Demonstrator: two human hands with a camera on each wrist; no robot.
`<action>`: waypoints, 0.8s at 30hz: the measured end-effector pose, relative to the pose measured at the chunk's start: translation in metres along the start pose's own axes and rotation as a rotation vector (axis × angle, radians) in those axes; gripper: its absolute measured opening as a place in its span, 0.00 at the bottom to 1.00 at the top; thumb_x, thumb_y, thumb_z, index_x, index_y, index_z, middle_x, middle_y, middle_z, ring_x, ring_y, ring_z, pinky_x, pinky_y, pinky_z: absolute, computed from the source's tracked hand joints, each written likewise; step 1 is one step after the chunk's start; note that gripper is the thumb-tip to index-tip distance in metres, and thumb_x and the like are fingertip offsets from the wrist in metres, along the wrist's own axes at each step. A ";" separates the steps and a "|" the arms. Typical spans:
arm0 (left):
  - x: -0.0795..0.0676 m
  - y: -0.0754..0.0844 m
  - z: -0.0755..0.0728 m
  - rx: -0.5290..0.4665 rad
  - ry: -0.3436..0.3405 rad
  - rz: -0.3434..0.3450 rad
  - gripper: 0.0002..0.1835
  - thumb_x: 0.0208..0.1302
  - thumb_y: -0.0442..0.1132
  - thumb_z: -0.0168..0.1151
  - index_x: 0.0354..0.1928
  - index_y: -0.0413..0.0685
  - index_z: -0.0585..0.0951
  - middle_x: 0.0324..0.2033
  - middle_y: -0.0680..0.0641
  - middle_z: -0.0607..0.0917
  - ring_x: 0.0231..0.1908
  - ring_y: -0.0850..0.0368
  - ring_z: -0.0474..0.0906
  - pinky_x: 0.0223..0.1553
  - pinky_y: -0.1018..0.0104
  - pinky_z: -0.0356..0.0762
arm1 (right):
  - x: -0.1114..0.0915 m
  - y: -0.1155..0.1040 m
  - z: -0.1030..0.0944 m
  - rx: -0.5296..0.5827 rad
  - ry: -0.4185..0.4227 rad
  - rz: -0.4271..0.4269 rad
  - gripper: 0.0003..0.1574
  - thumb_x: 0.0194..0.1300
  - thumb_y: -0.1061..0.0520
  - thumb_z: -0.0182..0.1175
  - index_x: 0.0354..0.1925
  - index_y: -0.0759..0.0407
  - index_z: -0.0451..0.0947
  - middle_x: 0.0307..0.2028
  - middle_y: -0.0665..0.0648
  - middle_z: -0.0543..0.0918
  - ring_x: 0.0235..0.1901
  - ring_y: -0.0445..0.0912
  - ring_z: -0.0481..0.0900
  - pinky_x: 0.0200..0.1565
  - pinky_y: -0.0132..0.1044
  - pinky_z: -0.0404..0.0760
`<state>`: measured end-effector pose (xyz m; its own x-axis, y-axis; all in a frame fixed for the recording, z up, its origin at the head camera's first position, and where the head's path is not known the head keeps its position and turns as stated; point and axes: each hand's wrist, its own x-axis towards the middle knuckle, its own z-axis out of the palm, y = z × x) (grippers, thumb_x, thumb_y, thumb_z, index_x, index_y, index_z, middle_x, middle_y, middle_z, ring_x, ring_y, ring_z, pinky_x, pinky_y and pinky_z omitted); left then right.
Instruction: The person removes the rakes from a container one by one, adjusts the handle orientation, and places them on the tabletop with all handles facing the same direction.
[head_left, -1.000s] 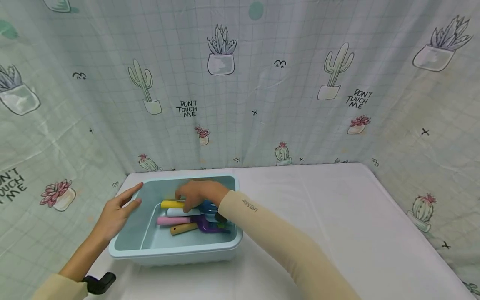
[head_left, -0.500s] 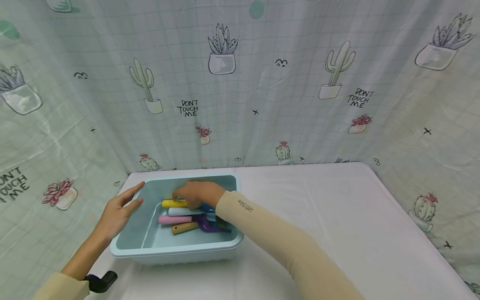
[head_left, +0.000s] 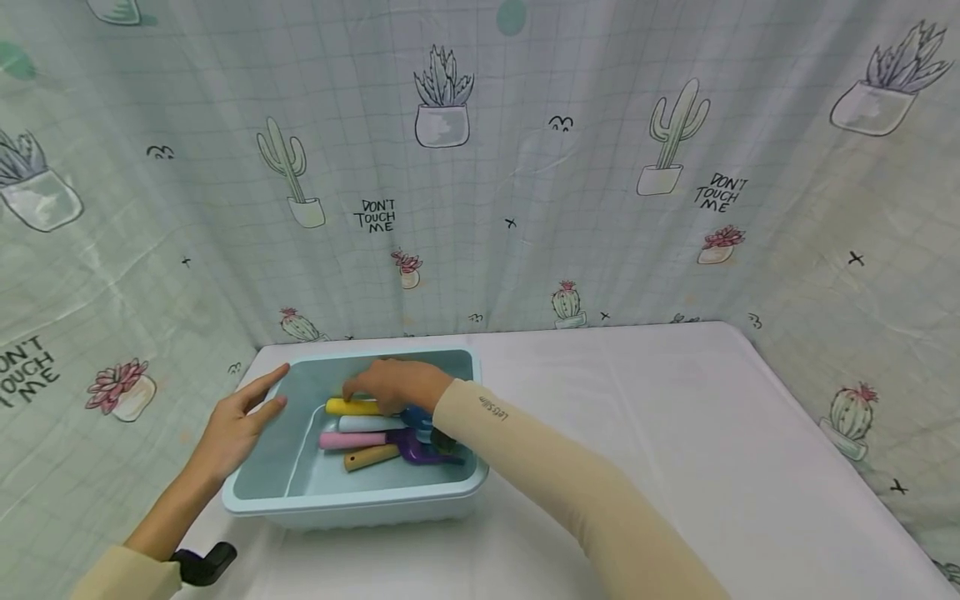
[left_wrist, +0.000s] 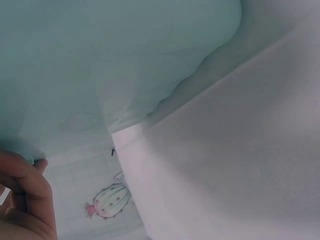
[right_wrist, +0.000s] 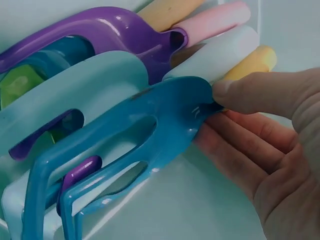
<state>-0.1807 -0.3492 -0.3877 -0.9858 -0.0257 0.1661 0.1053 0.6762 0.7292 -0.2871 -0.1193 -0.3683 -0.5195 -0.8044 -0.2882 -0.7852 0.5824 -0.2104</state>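
Observation:
A light blue plastic bin stands on the left of the table with several toy garden tools in it. My right hand reaches inside. In the right wrist view its thumb and fingers pinch the neck of a blue hand rake with a yellow handle. Beside that lie a pale blue handle, a purple tool with a pink handle, and a tan wooden handle. My left hand rests at the bin's left rim, its thumb and index finger fairly straight.
The white tabletop extends to the right of the bin. A curtain printed with potted cacti hangs behind and at both sides. A green piece shows among the tools. A black wrist device sits on the left wrist.
My right hand has shifted slightly left over the yellow handle, and its thumb has drawn in toward the fingers. My left hand and the bin stay in place.

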 end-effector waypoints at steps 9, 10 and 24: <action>0.000 0.000 0.000 -0.011 -0.009 -0.015 0.30 0.73 0.51 0.49 0.74 0.55 0.59 0.72 0.39 0.59 0.71 0.31 0.51 0.61 0.28 0.55 | -0.001 0.001 -0.002 0.031 -0.006 -0.021 0.42 0.63 0.67 0.58 0.66 0.30 0.64 0.57 0.42 0.72 0.44 0.41 0.70 0.41 0.29 0.73; 0.001 0.001 0.000 -0.015 -0.014 -0.019 0.30 0.73 0.51 0.49 0.74 0.55 0.59 0.72 0.39 0.59 0.71 0.31 0.50 0.61 0.28 0.55 | -0.001 0.001 -0.002 0.034 -0.005 -0.020 0.42 0.63 0.67 0.58 0.65 0.29 0.64 0.57 0.42 0.72 0.44 0.41 0.70 0.41 0.30 0.73; 0.000 0.001 -0.001 -0.006 -0.019 -0.006 0.31 0.74 0.52 0.48 0.74 0.52 0.59 0.72 0.38 0.58 0.71 0.30 0.51 0.60 0.27 0.55 | -0.009 -0.004 -0.016 0.031 0.030 -0.135 0.43 0.65 0.66 0.52 0.68 0.27 0.60 0.61 0.41 0.71 0.43 0.40 0.71 0.48 0.29 0.73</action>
<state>-0.1806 -0.3491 -0.3865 -0.9886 -0.0155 0.1497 0.1006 0.6716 0.7341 -0.2847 -0.1161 -0.3502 -0.4204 -0.8785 -0.2270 -0.8381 0.4718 -0.2740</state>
